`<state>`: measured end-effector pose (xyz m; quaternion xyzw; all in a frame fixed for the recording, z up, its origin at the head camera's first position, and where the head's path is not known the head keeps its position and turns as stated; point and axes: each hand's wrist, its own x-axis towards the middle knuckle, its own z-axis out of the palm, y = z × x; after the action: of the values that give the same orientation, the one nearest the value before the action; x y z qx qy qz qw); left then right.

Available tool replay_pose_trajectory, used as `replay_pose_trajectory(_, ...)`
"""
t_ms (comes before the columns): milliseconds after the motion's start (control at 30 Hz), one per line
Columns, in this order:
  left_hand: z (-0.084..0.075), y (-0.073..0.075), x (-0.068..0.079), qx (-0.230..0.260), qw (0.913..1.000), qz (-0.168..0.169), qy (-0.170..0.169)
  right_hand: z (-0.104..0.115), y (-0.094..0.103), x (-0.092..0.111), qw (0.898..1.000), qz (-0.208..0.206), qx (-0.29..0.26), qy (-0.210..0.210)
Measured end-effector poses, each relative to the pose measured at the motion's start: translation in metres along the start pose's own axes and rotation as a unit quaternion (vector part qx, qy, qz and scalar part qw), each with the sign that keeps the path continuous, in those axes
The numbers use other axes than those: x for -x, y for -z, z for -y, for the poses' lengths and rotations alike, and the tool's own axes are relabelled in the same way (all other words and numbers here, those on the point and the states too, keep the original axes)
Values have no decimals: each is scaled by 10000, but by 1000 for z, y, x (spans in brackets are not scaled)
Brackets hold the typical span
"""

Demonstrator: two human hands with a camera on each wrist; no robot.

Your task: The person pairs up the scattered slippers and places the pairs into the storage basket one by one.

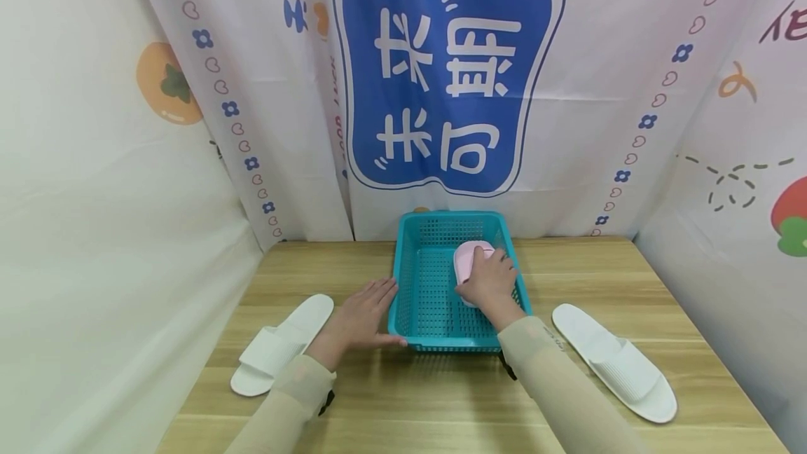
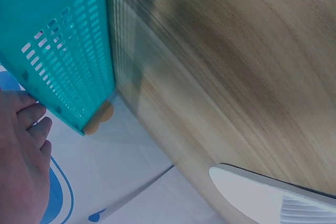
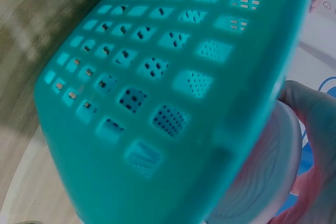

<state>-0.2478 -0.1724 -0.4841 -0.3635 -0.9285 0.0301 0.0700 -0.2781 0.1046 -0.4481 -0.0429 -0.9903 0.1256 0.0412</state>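
A teal plastic basket (image 1: 431,343) with slotted walls stands on the table against the back curtain. Inside its right half is a pink slipper (image 1: 464,258), gripped by my right hand (image 1: 490,279), which partly covers it. From the right wrist view, the slipper's pale, wavy-grooved sole (image 3: 257,182) shows beyond the basket wall, with the thumb and fingers around its edge. At the basket's left rim, my left hand (image 1: 362,317) rests with fingers extended and thumb spread toward the front corner. The left wrist view has those fingers beside the rim (image 2: 52,109).
One white slipper (image 1: 284,345) lies left of the basket, beside my left forearm. Another white slipper (image 1: 614,363) lies to the right, near my right sleeve. A printed curtain (image 1: 302,125) hangs directly behind the wooden table (image 1: 403,412), with white cloth on both sides.
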Motion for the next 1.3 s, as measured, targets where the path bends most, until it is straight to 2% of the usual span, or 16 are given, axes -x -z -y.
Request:
replay_pose_trajectory(533, 1, 0, -1, 64, 10000, -54, -34, -2, -6, -5, 9998, 185, 26, -115)
replay_pose_trajectory(1300, 0, 2, -1, 19, 9999, -47, -100, 0, -10, -7, 9985, 406, -226, -282)
